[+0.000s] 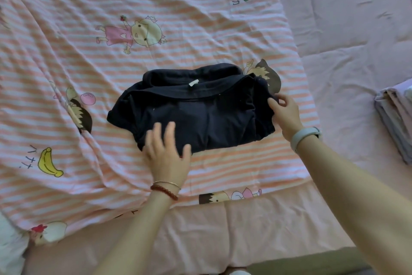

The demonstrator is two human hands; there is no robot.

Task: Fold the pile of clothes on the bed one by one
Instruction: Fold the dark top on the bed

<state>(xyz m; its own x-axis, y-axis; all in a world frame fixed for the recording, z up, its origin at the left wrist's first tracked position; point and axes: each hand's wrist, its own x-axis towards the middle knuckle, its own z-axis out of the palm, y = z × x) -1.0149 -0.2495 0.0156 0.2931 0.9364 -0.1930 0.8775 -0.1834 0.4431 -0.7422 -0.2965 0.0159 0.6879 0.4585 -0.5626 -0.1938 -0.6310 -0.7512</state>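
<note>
A dark navy garment [196,109] lies folded into a compact bundle in the middle of the striped bedspread, its collar and white neck label facing up at the far side. My left hand [167,154] lies flat with straight fingers on the garment's near-left corner; it is slightly blurred. My right hand [284,114] pinches the garment's right edge between thumb and fingers. A pale wristband sits on my right wrist, bead and gold bracelets on my left.
The pink-and-white striped bedspread [111,74] with cartoon prints covers the bed, over a plain pink sheet [345,29]. A stack of folded pale lilac cloth [396,114] lies at the right edge. The bed's near edge runs along the bottom.
</note>
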